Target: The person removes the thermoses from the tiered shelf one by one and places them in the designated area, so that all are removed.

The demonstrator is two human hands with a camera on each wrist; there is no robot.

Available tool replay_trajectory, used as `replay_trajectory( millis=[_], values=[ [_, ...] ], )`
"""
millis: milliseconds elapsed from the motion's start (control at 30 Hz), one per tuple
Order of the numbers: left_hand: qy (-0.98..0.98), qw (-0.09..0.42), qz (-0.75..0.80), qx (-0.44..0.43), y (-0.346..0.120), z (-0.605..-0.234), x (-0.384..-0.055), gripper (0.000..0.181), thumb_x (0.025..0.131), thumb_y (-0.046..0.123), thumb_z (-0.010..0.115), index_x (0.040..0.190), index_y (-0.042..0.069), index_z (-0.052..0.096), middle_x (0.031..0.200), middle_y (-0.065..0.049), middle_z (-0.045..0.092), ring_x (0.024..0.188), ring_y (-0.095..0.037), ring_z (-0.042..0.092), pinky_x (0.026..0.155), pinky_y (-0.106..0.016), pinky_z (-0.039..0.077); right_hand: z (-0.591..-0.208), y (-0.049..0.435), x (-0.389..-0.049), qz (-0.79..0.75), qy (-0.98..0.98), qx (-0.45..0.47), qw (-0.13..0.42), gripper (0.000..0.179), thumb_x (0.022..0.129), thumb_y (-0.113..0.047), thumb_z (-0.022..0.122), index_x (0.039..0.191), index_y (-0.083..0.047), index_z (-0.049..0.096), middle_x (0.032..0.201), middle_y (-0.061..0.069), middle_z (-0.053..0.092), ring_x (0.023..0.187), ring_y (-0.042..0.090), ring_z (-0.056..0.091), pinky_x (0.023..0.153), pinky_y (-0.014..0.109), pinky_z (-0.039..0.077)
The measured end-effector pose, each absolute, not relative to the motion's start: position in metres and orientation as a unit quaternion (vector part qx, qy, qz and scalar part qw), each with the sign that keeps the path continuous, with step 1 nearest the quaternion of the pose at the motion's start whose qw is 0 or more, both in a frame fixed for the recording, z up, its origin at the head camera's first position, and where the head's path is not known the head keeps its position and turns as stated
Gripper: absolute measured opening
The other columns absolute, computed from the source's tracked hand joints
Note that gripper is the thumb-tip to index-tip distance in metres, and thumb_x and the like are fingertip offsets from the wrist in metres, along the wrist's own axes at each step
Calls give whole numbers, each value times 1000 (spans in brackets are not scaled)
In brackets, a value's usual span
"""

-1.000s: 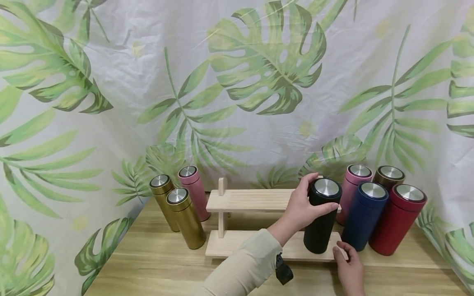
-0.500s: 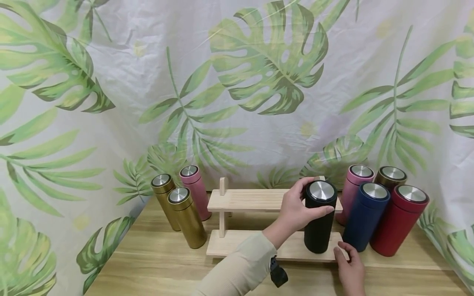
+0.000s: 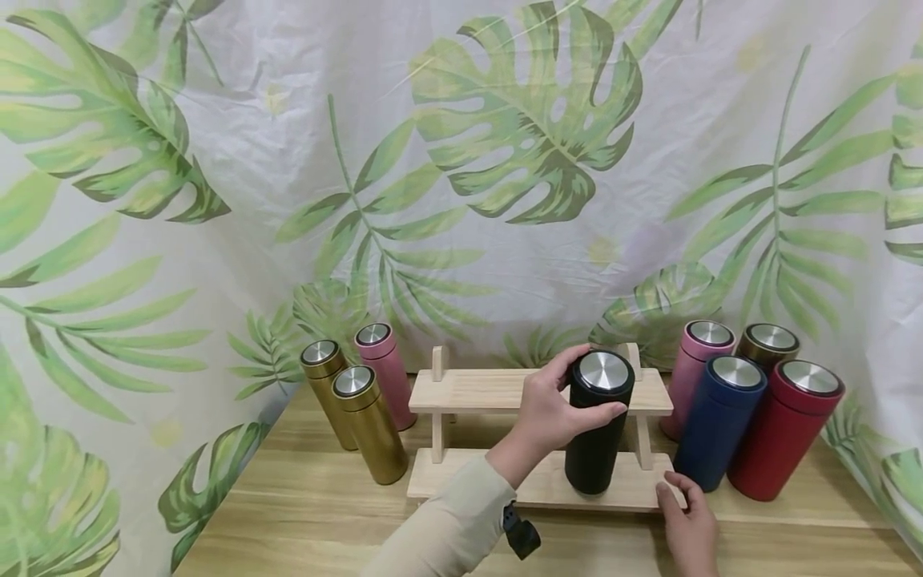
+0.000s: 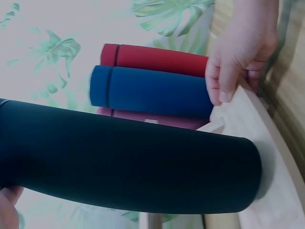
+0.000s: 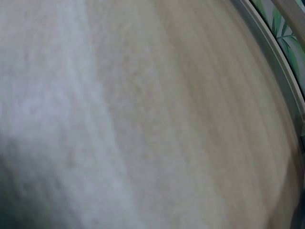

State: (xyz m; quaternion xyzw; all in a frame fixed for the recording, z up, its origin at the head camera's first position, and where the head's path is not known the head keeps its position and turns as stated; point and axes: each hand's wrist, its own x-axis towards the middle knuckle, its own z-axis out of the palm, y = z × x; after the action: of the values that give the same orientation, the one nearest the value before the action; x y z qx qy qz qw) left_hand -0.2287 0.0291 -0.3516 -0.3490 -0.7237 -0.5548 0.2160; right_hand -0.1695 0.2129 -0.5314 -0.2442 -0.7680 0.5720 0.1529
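Observation:
My left hand (image 3: 551,405) grips a black thermos bottle (image 3: 597,449) near its top, fingers behind and thumb across the front. The bottle has a shiny steel lid and is upright, its base close over the lower board of a two-tier wooden shelf (image 3: 497,473). In the left wrist view the black bottle (image 4: 128,157) fills the foreground. At the right end of the lower board my right hand (image 3: 688,513) pinches the corner. The left wrist view shows this right hand (image 4: 245,50) with thumb and fingers around the board's edge. The right wrist view is blurred, mostly wooden tabletop (image 5: 190,119).
Right of the shelf stand a blue bottle (image 3: 721,425), a red bottle (image 3: 786,433), a pink bottle (image 3: 695,353) and a brown bottle (image 3: 768,340). On the left are two gold bottles (image 3: 373,433) and another pink one. A leaf-print cloth (image 3: 505,264) hangs behind.
My left hand has carried the black bottle leftward along the lower board, uncovering the shelf's right upright. My right hand keeps its place at the board's corner.

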Motion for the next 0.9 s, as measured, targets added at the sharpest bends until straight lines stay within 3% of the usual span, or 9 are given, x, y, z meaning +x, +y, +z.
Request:
replay_trajectory(
  millis=[333, 533, 700, 800, 900],
  values=[
    [-706, 242, -562, -358, -5, -336, -212, 67, 60, 8, 86, 119, 2, 56, 101, -15, 66, 84, -13, 65, 72, -23, 56, -532, 217, -169, 574, -768, -245, 142, 37, 95, -29, 50, 122, -4, 53, 131, 19, 49, 71, 0, 40, 60, 13, 35],
    [-710, 263, -558, -340, -31, -334, -206, 67, 60, 7, 85, 120, -1, 56, 100, -17, 66, 80, -14, 65, 68, -26, 57, -531, 216, -168, 578, -767, -241, 142, 36, 95, -29, 50, 122, -5, 53, 133, 17, 48, 80, -9, 37, 64, 7, 34],
    [-712, 267, -570, -311, -52, -334, -199, 68, 60, 4, 84, 121, -3, 55, 102, -17, 66, 78, -14, 65, 67, -26, 57, -532, 215, -168, 573, -767, -244, 155, 33, 93, -29, 53, 118, -7, 56, 114, -16, 53, 79, -9, 39, 65, 8, 35],
    [-713, 278, -567, -303, -64, -336, -197, 68, 61, 2, 84, 122, -3, 54, 104, -18, 66, 80, -14, 65, 68, -25, 57, -532, 215, -168, 568, -771, -242, 156, 32, 93, -28, 53, 117, -7, 56, 116, -12, 55, 77, -9, 39, 64, 9, 36],
    [-717, 300, -552, -302, -77, -337, -196, 69, 60, 2, 84, 123, -3, 54, 105, -17, 66, 82, -13, 64, 68, -23, 56, -531, 214, -169, 561, -776, -243, 157, 32, 93, -28, 54, 117, -7, 57, 124, 6, 54, 76, -9, 39, 63, 9, 36]
  ],
)
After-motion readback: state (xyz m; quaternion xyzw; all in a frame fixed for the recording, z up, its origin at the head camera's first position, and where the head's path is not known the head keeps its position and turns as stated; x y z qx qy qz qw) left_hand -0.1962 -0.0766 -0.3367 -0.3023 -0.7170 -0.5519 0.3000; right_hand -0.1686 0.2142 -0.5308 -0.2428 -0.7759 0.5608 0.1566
